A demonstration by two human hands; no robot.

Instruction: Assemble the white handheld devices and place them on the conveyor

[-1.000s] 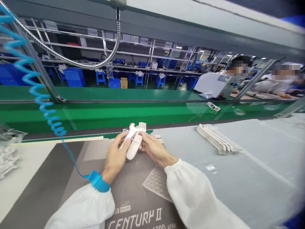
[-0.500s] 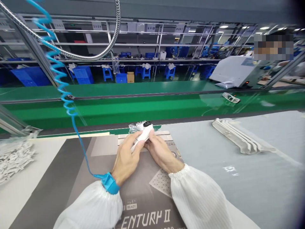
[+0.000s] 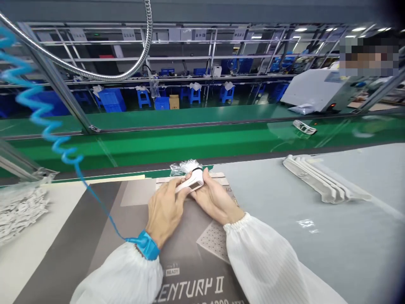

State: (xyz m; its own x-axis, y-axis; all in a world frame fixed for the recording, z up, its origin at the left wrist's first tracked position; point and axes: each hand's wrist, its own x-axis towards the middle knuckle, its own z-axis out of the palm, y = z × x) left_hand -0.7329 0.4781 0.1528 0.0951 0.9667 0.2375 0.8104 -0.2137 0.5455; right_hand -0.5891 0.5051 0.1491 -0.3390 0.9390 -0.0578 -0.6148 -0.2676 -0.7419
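A small white plastic handheld device [image 3: 193,180] with a dark band at its wide end and a framed rectangular window on its side is held over the printed brown-grey cardboard [image 3: 133,236]. My left hand [image 3: 166,209] pinches its narrow end between thumb and fingers and wears a blue wrist strap [image 3: 147,245]. Around the wide end my right hand [image 3: 217,198] is curled, palm beneath and thumb tip up beside it; its fingertips are partly hidden. Just behind the device lies crumpled clear plastic [image 3: 185,166].
Several white parts lie piled at left [image 3: 22,215]. Long pale curved pieces [image 3: 322,179] rest on the grey sheet at right. A curved white frame [image 3: 304,127] sits on the green belt [image 3: 152,147]. A coiled blue cord [image 3: 47,122] trails to my left wrist.
The device has been turned in my hands: its black end has rolled away and the window side now shows. My right thumb has lifted off its face. The coiled cord has swung left.
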